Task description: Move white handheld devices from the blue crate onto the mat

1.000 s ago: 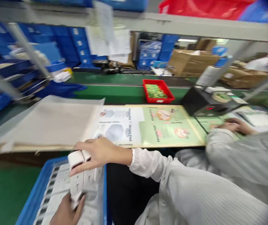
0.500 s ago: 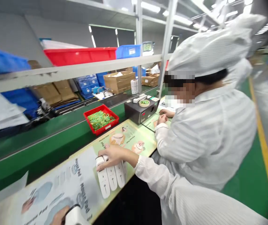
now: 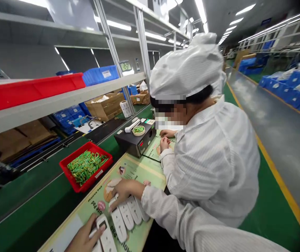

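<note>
As white handsets [image 3: 119, 224] fan across the printed sheet [image 3: 156, 176], your hands are full

Your right hand [image 3: 125, 190], half-closed, clasps the row's upper ends; your left hand [image 3: 85, 236], closed, grips others beside it. Beyond are a red tray [image 3: 102, 173] of green pieces [image 3: 86, 166] and a co-worker [image 3: 210, 157].

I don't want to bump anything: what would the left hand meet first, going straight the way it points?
Probably the nearest white handset in the row beneath the right hand, just beyond the held handsets in the left hand, though depth is hard to judge.
</note>
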